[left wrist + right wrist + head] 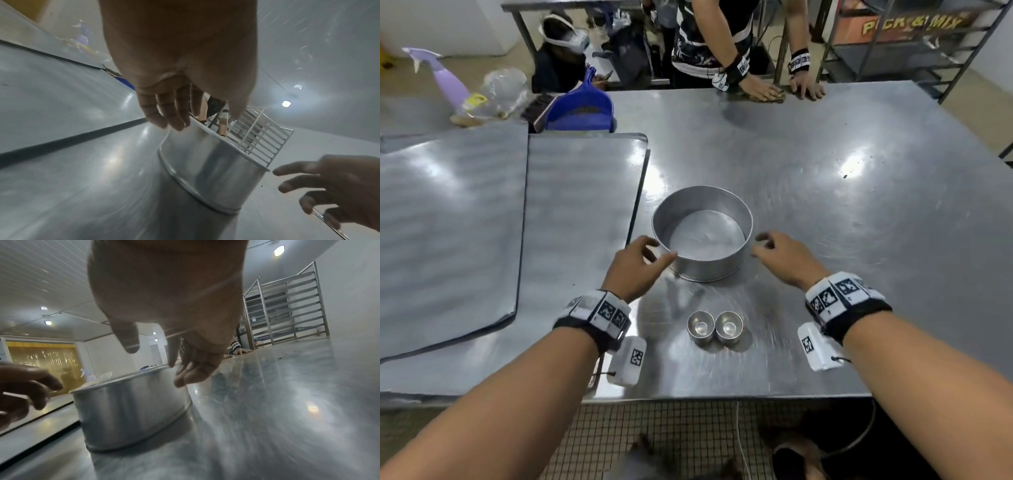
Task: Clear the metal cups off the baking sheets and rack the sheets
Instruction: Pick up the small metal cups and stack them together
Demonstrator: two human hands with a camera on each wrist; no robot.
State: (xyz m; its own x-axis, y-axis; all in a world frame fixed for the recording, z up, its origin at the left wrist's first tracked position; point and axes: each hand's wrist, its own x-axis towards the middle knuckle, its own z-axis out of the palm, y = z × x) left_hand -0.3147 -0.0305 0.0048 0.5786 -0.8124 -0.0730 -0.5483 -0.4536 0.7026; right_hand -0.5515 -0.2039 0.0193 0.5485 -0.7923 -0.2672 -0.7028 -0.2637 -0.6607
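Both hands (635, 269) (786, 258) forward, fingers loose

Rack (914, 37) cut off at top edge; orange sign text blurred.

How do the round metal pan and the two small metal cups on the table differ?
The round pan is much wider and taller than either of the small cups. The pan has straight walls; the cups look tapered toward the base. The pan stands alone between the left hand and right hand, while the cups stand as a close pair nearer the table edge. All are shiny metal, upright, open upward, empty.
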